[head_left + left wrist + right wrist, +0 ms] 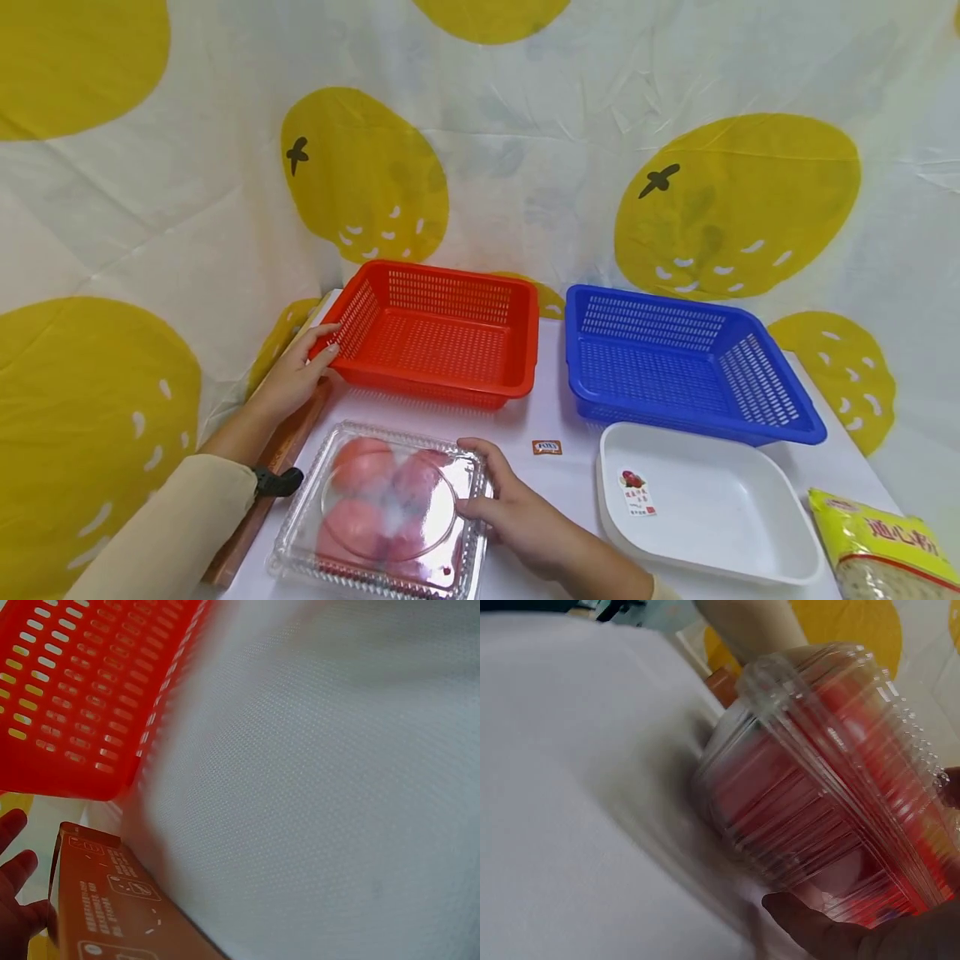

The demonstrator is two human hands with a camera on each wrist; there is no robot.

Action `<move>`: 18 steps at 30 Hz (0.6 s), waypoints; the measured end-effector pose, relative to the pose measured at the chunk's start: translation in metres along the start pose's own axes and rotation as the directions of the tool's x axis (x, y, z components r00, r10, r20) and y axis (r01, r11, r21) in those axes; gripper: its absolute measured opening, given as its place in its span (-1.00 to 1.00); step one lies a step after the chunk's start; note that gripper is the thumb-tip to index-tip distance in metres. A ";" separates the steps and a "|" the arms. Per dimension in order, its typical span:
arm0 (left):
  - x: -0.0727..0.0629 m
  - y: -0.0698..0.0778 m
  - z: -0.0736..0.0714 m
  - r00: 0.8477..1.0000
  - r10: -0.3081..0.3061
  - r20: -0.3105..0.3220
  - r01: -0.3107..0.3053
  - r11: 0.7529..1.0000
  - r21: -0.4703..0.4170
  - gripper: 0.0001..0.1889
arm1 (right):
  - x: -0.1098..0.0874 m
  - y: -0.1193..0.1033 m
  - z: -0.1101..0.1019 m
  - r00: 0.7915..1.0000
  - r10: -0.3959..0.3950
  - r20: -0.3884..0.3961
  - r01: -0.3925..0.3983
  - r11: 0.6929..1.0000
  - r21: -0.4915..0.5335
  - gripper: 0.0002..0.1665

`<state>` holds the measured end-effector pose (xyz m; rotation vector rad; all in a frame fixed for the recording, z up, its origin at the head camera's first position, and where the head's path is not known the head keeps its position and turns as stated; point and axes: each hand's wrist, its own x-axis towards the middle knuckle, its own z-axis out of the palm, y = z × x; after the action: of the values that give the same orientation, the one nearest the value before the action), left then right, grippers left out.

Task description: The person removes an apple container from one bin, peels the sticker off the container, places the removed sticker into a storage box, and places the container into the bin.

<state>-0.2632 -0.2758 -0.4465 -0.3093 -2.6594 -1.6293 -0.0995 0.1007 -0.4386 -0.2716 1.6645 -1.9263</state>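
Observation:
My right hand (517, 508) grips the right edge of a clear plastic clamshell box (480, 475). Several round red fruits show through its lid, partly hidden by glare. In the right wrist view the ribbed side of this clamshell (817, 802) is tilted in the picture, with fingers (810, 922) against it. At the left side of the red basket (435, 379), my left hand (296, 379) reaches its fingers to the rim, holding nothing. Beneath that forearm lies a long brown carton (258, 517). The left wrist view has the carton (112, 900) between the loose fingers and the white table.
A blue basket (675, 408) stands at the back right. In front of it sits a white plastic tray (720, 500), with a yellow bag of pasta (885, 542) at the right edge. A small printed packet (547, 447) lies mid-table. Patterned cloth (540, 192) hangs behind.

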 end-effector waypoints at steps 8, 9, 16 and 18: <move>-0.001 0.003 0.000 0.999 -0.001 -0.032 0.003 0.997 0.077 -0.41 | -0.001 -0.004 -0.002 0.999 0.027 -0.042 -0.023 0.995 0.101 -0.17; 0.000 0.003 0.001 1.000 0.001 -0.031 0.001 0.996 0.087 -0.41 | -0.001 -0.005 -0.003 0.998 0.027 -0.048 -0.022 0.995 0.102 -0.17; 0.001 0.003 0.001 0.999 -0.031 -0.031 0.033 0.995 0.095 -0.41 | -0.005 -0.017 -0.012 0.998 0.033 -0.061 -0.026 0.994 0.109 -0.20; 0.001 0.002 0.001 0.999 -0.036 -0.029 0.038 0.995 0.097 -0.42 | -0.008 -0.022 -0.016 0.998 0.038 -0.059 -0.031 0.993 0.116 -0.20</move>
<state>-0.2637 -0.2736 -0.4456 -0.2354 -2.7287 -1.4949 -0.1075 0.1200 -0.4188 -0.1395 1.5786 -2.0148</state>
